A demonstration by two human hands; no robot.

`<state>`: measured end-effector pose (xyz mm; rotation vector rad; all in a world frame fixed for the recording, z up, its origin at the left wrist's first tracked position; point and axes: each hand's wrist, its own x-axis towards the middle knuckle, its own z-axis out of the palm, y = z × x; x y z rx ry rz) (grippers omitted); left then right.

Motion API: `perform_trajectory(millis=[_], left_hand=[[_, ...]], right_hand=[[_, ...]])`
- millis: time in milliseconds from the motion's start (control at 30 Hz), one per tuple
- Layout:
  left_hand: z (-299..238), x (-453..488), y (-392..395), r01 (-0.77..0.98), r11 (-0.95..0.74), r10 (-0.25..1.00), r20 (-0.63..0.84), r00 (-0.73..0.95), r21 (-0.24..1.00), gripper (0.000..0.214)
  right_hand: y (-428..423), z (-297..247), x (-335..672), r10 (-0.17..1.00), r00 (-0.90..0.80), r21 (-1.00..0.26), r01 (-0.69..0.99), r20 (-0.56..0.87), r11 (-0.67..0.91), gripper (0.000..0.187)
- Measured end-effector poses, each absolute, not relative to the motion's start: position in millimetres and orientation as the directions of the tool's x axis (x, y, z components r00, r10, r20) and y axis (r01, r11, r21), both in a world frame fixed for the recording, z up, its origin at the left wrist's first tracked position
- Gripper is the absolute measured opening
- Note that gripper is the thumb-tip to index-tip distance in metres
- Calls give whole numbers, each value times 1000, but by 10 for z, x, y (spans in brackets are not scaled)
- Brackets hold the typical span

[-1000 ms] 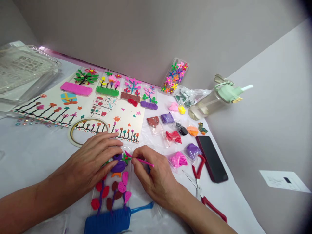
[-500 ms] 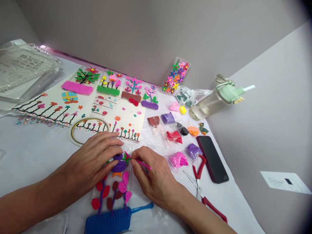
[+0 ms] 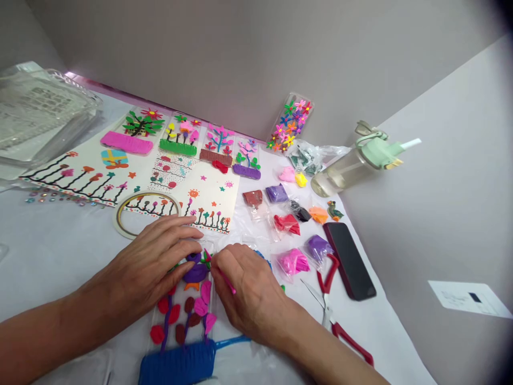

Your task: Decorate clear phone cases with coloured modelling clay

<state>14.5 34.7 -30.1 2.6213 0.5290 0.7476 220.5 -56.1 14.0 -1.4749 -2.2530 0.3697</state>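
Clear plastic panel [image 3: 182, 294] with clay-like relief, attended by two hands

Right hand [image 3: 252, 291]: closed, fingers curled, pinching a thin pink stick [image 3: 231, 284]. A pink point shows past its fingertips, beside a small green leaf-like piece [image 3: 206, 260]; I cannot tell from my camera whether the two touch.

Left hand [image 3: 148, 262]: palm down, fingers extended and a little spread, nothing gripped that I can see. It lies over the panel's upper part, thumb at a rounded purple bird-shaped piece [image 3: 195, 272].

Relief, below the left hand: bird with forked orange feet [image 3: 191, 286]; purple stems [image 3: 165, 329] bearing red, brown and bright pink petals; ridged blue base [image 3: 176, 363], its thin tail running toward the right forearm. I judge the lower part done and the green detail in hand. What the left hand covers, and so how much is left, I cannot tell.

Just beyond the left fingers: pale ring-shaped tape roll [image 3: 116, 216].

Right of the right hand: hot-pink clay-like lump in clear film [image 3: 294, 262]; red-handled metal scissors [image 3: 353, 345]; black rectangular phone [image 3: 350, 262].

Farther beyond both hands: white patterned paper sheet [image 3: 208, 182]; transparent bottle with pale-green lid [image 3: 340, 171].
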Motion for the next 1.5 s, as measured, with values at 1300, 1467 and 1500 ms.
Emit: perform_trajectory(millis=[1300,1467,1500], left_hand=[[-253,144,351,244,-846,454,401,796,474,20],[-276,147,343,252,-848,463,423,779,465,26],[-276,148,343,252,-850,462,424,779,463,26]], right_hand=[[-641,320,2373,928,-350,-622,701,127,349,11],[-642,347,2373,923,-356,-603,708,144,367,12],[-642,352,2372,922,-362,-599,712,135,367,12]])
